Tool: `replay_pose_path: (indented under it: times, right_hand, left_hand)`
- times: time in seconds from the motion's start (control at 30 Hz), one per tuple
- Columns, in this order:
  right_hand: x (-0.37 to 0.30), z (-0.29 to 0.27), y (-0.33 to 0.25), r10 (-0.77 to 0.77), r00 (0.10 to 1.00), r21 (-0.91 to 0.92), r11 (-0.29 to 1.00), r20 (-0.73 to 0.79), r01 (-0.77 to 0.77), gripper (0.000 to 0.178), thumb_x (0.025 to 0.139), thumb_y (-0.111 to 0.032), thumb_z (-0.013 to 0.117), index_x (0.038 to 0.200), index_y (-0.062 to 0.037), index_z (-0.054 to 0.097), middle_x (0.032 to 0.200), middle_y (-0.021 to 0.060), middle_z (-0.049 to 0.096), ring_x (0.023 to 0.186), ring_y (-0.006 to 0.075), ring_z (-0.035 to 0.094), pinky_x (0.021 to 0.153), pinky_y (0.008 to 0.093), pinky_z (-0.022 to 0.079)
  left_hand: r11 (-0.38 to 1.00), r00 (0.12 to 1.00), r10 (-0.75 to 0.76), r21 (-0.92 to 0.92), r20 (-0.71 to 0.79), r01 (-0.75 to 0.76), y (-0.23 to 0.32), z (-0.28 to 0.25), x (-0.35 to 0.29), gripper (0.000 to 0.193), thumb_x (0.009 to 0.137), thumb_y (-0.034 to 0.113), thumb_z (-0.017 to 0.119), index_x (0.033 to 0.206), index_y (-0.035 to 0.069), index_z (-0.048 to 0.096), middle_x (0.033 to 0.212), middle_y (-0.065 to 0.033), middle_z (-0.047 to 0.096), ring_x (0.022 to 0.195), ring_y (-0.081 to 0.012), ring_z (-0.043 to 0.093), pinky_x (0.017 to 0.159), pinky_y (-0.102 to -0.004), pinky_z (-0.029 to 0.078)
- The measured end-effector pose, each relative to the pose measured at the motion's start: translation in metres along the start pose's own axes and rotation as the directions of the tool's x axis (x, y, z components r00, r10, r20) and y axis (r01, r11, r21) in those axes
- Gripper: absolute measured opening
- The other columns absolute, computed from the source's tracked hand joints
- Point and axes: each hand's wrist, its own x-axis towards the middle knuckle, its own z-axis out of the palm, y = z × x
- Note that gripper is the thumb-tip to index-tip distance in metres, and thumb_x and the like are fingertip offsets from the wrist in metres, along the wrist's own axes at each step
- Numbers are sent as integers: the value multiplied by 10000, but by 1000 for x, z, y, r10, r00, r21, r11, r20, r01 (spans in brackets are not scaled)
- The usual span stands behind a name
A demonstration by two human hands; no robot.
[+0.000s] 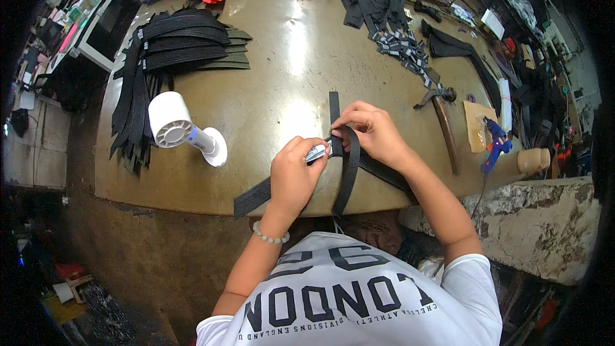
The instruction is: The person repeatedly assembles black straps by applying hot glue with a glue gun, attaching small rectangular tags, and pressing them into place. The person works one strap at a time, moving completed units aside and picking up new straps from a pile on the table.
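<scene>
The black strap (349, 176) lies on the desk (256, 112) directly between the 2 hands, 1 flat end pointing away from the person, other lengths slanting to the near left and near right. The right hand (371, 129) is nearer the crossing, thumb and finger pinching a curled-over length; the left hand (295, 176), just beside it, closes around a pale object (316, 153), its grip on the strap unclear. The webbing looks matte, ribbed and flat, bending into a loop.
</scene>
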Motion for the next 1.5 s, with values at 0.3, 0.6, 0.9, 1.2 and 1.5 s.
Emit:
replay_pose_path:
  times: [0.3, 0.6, 0.9, 1.2, 1.5]
  right_hand:
    - [7, 1, 0, 64, 998, -164, 985, 4, -63, 210, 787, 94, 606, 919, -17, 725, 848, 101, 649, 629, 163, 673, 531, 295, 535]
    - [47, -25, 9, -510, 763, -606, 770, -396, 201, 366, 845, -90, 671, 1204, -39, 622, 1357, 259, 526, 1151, 399, 588, 975, 460, 469]
    - [-95, -90, 15, 107, 733, -567, 562, -672, -602, 314, 1012, -292, 505, 1046, 13, 577, 991, 252, 609, 892, 383, 611, 760, 485, 473]
    - [-87, 23, -48, 205, 952, -527, 796, -226, -297, 339, 957, -295, 605, 972, 27, 497, 737, 305, 625, 714, 509, 628, 623, 565, 501]
    - [-104, 27, -45, 271, 923, -458, 807, -272, -372, 359, 975, -359, 572, 992, 0, 555, 799, 276, 649, 778, 507, 629, 632, 534, 500]
  left_hand:
    - [996, 999, -37, 85, -22, 39, 3, 6, -1, 223, 785, 191, 790, 966, 69, 743, 854, -141, 684, 726, -263, 664, 635, -347, 507]
    - [866, 986, 78, 480, 148, -141, 17, 11, -8, 329, 912, 268, 653, 1233, 197, 657, 772, -88, 514, 680, -271, 596, 559, -413, 472]
    - [993, 997, 70, 92, 26, -72, 10, 3, -8, 316, 908, 79, 592, 1219, 114, 638, 867, -158, 620, 716, -317, 607, 642, -394, 485]
    - [985, 991, -98, -151, -94, 83, 9, -2, -6, 328, 870, -30, 551, 1192, 23, 588, 929, -225, 641, 757, -346, 622, 713, -380, 487]
    - [924, 997, 77, 377, -33, -59, 12, -9, -24, 277, 876, 157, 695, 1128, 45, 660, 863, -131, 615, 761, -295, 605, 660, -377, 484]
